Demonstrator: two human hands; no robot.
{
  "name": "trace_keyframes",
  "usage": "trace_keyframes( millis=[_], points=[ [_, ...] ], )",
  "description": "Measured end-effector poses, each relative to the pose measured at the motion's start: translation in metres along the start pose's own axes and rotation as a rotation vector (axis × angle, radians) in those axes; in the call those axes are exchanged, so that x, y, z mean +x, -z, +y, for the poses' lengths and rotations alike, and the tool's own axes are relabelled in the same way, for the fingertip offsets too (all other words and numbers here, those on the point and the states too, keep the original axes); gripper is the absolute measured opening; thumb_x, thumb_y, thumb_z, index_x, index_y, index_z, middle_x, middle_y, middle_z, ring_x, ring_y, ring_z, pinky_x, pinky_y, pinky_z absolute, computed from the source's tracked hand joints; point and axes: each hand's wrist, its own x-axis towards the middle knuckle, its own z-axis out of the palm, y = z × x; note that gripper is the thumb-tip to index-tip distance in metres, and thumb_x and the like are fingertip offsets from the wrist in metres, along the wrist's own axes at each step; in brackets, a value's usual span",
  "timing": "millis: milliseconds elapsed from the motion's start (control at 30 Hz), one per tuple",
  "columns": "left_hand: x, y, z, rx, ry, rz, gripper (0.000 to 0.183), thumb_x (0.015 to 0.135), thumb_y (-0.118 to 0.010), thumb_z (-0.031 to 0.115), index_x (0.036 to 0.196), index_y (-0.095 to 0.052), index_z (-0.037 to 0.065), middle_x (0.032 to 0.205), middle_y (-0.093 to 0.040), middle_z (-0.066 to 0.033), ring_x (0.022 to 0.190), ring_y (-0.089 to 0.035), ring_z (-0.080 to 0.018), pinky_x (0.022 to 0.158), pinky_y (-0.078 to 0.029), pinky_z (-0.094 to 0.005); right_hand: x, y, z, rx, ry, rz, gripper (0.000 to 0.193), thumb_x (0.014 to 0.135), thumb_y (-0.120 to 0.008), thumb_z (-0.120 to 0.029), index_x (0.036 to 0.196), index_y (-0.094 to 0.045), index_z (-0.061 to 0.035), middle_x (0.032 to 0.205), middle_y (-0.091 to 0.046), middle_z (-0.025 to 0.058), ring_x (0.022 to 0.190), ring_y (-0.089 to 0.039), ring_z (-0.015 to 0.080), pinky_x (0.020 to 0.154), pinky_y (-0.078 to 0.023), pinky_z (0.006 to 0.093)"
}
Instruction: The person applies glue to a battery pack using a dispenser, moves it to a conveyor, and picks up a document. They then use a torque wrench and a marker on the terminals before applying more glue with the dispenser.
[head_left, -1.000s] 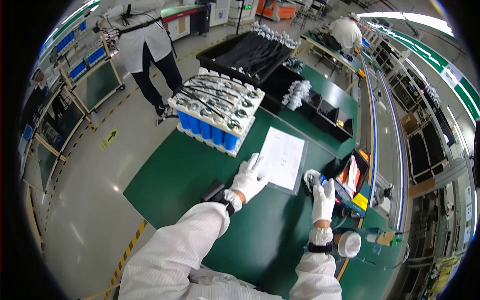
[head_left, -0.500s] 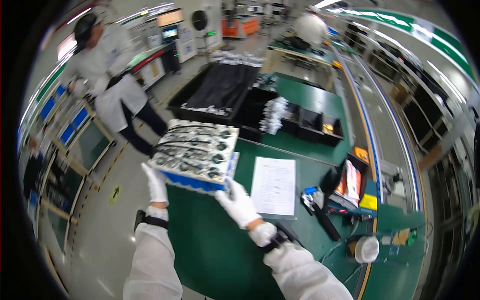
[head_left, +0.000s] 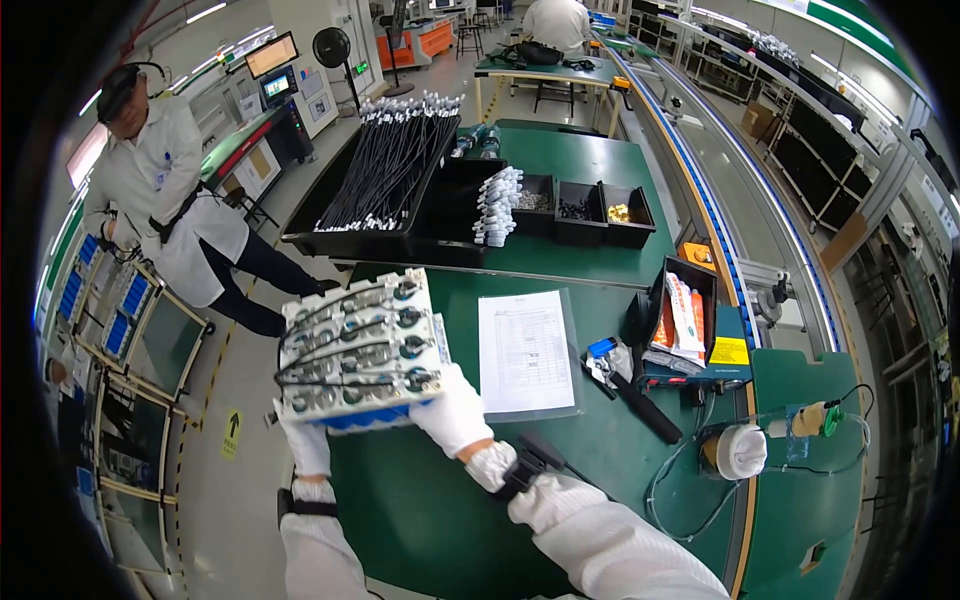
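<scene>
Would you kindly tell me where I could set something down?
The far bench has bare room behind the small black bins; the near bench, between the forearms. It is crowded left, around the white-and-blue pack, and right, around the packet bin.

On the near flat green tabletop [head_left: 610,480], a white printed sheet in a clear plastic sleeve [head_left: 525,350] is laid pretty much flat, and a thick black rod [head_left: 650,412] is parked slantwise off to its right. On the adjoining green tabletop [head_left: 600,158], small black plastic bins [head_left: 580,232] are lined up.
</scene>
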Motion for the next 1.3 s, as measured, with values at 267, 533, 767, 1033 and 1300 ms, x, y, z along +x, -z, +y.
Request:
trace_keyframes(
  millis=[267,533,767,1033,1300],
  points=[
    [-0.123,0.108,-0.011,0.322,-0.115,-0.224,0.054,0.098,-0.042,0.017,0.146,-0.021,0.009,0.141,-0.036,-0.0153,0.123,-0.045,-0.0258,0.099,-0.044,-0.0356,-0.103,0.094,-0.029,-0.061,-0.082,-0.315,0.028,0.075,-0.066,-0.020,0.101,-0.062,-0.0121,0.091,-0.063,0.0167,0.080,-0.062,0.0369,0.070,-0.052,0.0430],
    [-0.220,0.072,0.018,-0.101,0.436,0.048,0.046,0.096,-0.044,0.041,0.129,-0.049,0.010,0.119,-0.059,-0.0137,0.104,-0.059,-0.0276,0.086,-0.053,-0.0411,-0.188,0.189,0.010,0.053,-0.105,-0.616,0.031,0.073,-0.068,-0.018,0.101,-0.058,-0.0093,0.095,-0.061,0.0168,0.087,-0.061,0.0350,0.076,-0.051,0.0429],
    [-0.229,0.048,0.084,0.487,-0.378,0.180,0.029,0.097,-0.043,0.022,0.114,-0.055,0.001,0.106,-0.060,-0.0118,0.102,-0.058,-0.0208,0.091,-0.045,-0.0332,-0.085,0.254,0.115,-0.908,-0.154,0.045,0.042,0.073,-0.065,-0.013,0.113,-0.055,-0.0056,0.117,-0.057,0.0172,0.100,-0.058,0.0356,0.086,-0.049,0.0423],
    [-0.213,-0.076,0.114,1.188,-0.580,-0.339,0.039,0.099,-0.038,0.025,0.121,-0.050,-0.004,0.125,-0.052,-0.0194,0.118,-0.049,-0.0321,0.104,-0.034,-0.0381,-0.063,0.285,0.098,0.376,-0.692,-0.283,0.019,0.078,-0.065,-0.017,0.086,-0.052,-0.0058,0.060,-0.051,0.0031,0.041,-0.048,0.0126,0.038,-0.036,0.0244],
    [-0.189,-0.061,0.087,1.104,-0.147,-0.272,0.052,0.100,-0.037,0.043,0.123,-0.050,-0.002,0.108,-0.062,-0.0159,0.102,-0.059,-0.0242,0.092,-0.043,-0.0317,-0.112,0.299,-0.009,0.406,-0.555,-0.161,0.022,0.076,-0.065,-0.002,0.093,-0.051,-0.0026,0.067,-0.058,0.0054,0.050,-0.052,0.0135,0.050,-0.044,0.0261]
  ],
)
